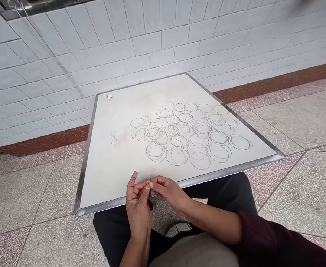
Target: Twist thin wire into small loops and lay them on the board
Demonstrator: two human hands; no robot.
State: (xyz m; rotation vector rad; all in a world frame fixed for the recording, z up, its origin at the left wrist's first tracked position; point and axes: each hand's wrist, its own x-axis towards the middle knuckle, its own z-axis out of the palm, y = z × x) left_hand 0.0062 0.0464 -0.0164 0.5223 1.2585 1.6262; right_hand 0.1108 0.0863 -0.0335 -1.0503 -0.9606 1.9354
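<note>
Over the near edge of the white table (107, 174), my left hand (139, 202) pinches a thin wire loop (140, 173) between thumb and fingers. My right hand (167, 191) meets it there, thumb and forefinger closed on the same wire at its lower end. The loop stands up above the fingertips; where the wire crosses is hidden by them. Beyond my hands, many thin wire rings (176, 151) lie flat and overlapping on the middle and right of the table. A wire twisted into a figure eight (114, 138) lies apart on the left.
A small red and white object (109, 97) sits near the table's far left corner. Metal trim (235, 170) borders the tabletop. Behind it rises a white tiled wall (149, 44) with a cable (61, 66). My knees are under the near edge, above a speckled floor (54, 237).
</note>
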